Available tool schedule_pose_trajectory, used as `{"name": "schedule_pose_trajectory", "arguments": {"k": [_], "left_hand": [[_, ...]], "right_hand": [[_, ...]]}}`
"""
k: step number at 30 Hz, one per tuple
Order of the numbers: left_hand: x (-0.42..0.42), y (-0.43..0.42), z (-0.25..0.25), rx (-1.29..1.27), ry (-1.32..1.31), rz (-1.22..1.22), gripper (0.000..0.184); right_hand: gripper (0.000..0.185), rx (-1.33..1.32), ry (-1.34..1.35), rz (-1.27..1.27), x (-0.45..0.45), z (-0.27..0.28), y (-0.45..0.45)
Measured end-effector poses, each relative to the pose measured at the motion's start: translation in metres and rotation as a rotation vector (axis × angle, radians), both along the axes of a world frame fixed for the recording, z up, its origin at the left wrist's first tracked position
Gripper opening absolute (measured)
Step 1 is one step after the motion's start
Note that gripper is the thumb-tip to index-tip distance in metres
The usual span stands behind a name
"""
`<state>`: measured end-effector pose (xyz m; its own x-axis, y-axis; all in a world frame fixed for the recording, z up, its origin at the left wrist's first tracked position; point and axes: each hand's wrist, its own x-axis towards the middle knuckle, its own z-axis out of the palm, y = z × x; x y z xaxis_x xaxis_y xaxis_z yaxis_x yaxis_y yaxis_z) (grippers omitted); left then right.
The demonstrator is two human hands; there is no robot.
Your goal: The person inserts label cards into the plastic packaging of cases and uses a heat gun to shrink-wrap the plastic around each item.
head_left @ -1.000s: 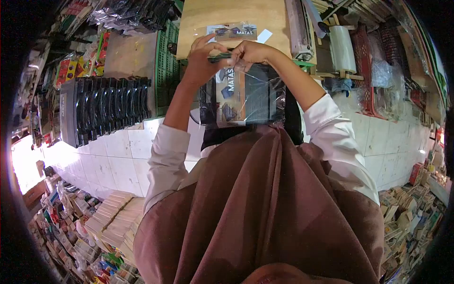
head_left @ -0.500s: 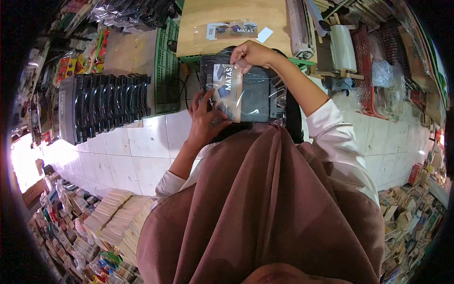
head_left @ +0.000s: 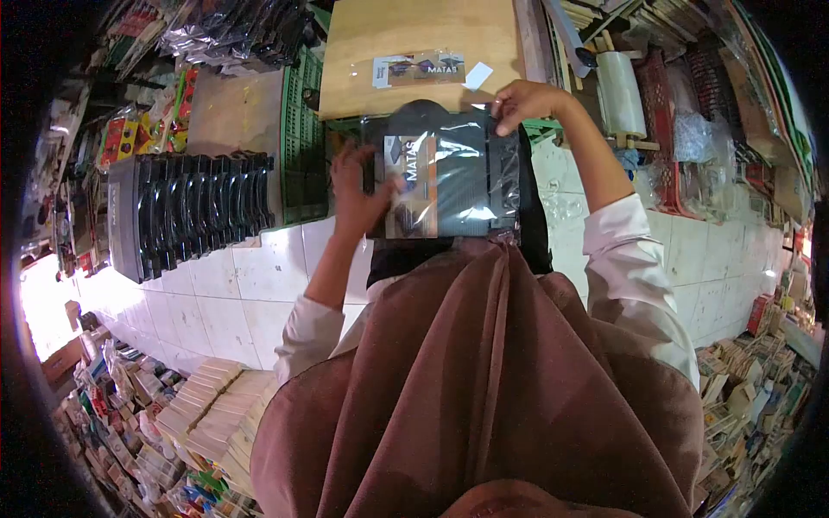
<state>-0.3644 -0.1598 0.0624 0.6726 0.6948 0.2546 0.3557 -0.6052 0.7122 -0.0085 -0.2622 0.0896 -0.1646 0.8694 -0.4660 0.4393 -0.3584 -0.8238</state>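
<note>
On my lap lies a flat, dark, ribbed item in a clear plastic package [head_left: 466, 186]. Its paper label [head_left: 411, 207] reads MATAS and runs sideways along the left part. My right hand [head_left: 522, 104] pinches the package's upper right corner with thumb and fingers. At the left edge is my left hand [head_left: 356, 194], fingers spread and slightly blurred, thumb reaching over the label. Light glares off the plastic and hides part of the contents.
Ahead, a wooden board [head_left: 423, 22] bears another MATAS label card [head_left: 419, 69] and a small white card [head_left: 477, 76]. To the left stand a row of black packaged items [head_left: 203, 207] and a green crate [head_left: 304, 147]. A clear plastic roll [head_left: 620, 95] lies at right.
My right hand has moved right from the label's top to the package's upper right corner. My left hand has shifted up and left, its fingers loosening. The package appears slightly lower and flatter.
</note>
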Motion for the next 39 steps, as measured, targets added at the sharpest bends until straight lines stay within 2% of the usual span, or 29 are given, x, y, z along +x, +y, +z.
{"name": "schedule_pose_trajectory", "arguments": {"k": [2, 5, 6, 9, 11, 13, 14, 17, 19, 22, 25, 26, 29, 35, 36, 39], "left_hand": [[0.022, 0.042, -0.032, -0.218, -0.018, 0.162, 0.053], [0.067, 0.075, -0.006, -0.916, 0.101, 0.144, 0.057], [0.073, 0.091, -0.042, -0.878, 0.049, 0.143, 0.049], [0.087, 0.095, -0.026, -1.175, 0.008, 0.023, 0.034], [0.089, 0.1, -0.025, -1.151, -0.048, -0.007, 0.023], [0.088, 0.093, -0.009, -1.057, -0.164, -0.023, 0.016], [0.085, 0.082, 0.007, -0.971, -0.251, -0.028, 0.013], [0.07, 0.055, 0.072, -0.83, -0.394, -0.025, 0.005], [0.054, 0.041, 0.095, -0.783, -0.494, -0.077, 0.004], [0.037, 0.026, 0.111, -0.726, -0.678, -0.261, 0.011], [0.038, 0.013, 0.109, -0.69, -0.759, -0.414, 0.011], [0.042, 0.009, 0.107, -0.683, -0.806, -0.436, 0.012], [0.041, 0.013, 0.099, -0.748, -0.841, -0.382, 0.013], [0.038, 0.016, 0.098, -0.756, -0.893, -0.407, 0.015], [0.038, 0.017, 0.097, -0.754, -0.897, -0.405, 0.015], [0.038, 0.019, 0.096, -0.755, -0.911, -0.402, 0.016]], "right_hand": [[0.035, -0.056, -0.021, -0.059, 0.021, -0.017, -0.006], [0.034, -0.056, 0.112, -0.184, 0.037, -0.044, -0.008], [0.037, -0.065, 0.076, -0.227, 0.035, -0.046, -0.008], [0.037, -0.145, 0.132, -0.307, 0.029, -0.055, -0.01], [0.036, -0.166, 0.194, -0.316, 0.033, -0.057, -0.01], [0.035, -0.176, 0.209, -0.275, 0.031, -0.029, -0.015], [0.024, -0.133, 0.148, -0.281, 0.029, -0.011, -0.02], [0.013, 0.144, -0.197, -0.169, -0.002, 0.085, -0.046], [0.009, 0.317, -0.221, -0.18, -0.026, 0.133, -0.072], [0.016, 0.245, -0.348, -0.153, -0.058, 0.188, -0.103], [0.035, 0.531, -0.67, -0.223, -0.079, 0.195, -0.107], [0.048, 0.615, -0.706, -0.211, -0.088, 0.196, -0.102], [0.052, 0.78, -0.676, -0.174, -0.111, 0.174, -0.077], [0.028, 0.673, -0.556, -0.097, -0.122, 0.155, -0.041], [0.014, 0.716, -0.544, -0.149, -0.123, 0.149, -0.037], [0.009, 0.696, -0.518, -0.129, -0.124, 0.152, -0.031]]}}
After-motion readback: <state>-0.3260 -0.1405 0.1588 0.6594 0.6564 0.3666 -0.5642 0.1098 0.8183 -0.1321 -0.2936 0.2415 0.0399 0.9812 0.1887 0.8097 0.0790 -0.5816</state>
